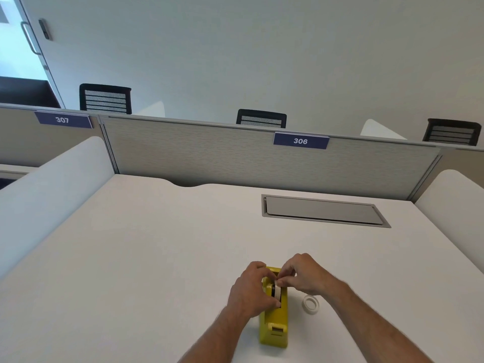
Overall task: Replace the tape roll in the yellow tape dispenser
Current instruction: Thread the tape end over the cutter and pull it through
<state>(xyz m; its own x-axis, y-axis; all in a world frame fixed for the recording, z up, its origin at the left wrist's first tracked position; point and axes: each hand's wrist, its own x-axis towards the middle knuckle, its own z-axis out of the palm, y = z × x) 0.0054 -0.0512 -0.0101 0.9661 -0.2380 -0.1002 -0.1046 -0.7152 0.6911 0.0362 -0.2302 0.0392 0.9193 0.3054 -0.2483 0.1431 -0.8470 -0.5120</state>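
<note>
The yellow tape dispenser (274,323) stands on the white desk (146,258), its cutter end towards me. A white tape roll (277,291) sits in its well. My left hand (250,292) wraps the dispenser's left side, with the thumb against the roll. My right hand (301,273) pinches the top of that roll from the right with thumb and forefinger. A second roll of clear tape (311,304) lies flat on the desk just right of the dispenser, touched by neither hand.
A grey cable hatch (323,210) is set into the desk at the back right. A fabric partition (235,153) labelled 306 closes the far edge, and white side dividers (52,195) flank the desk. Black chairs (104,99) stand beyond.
</note>
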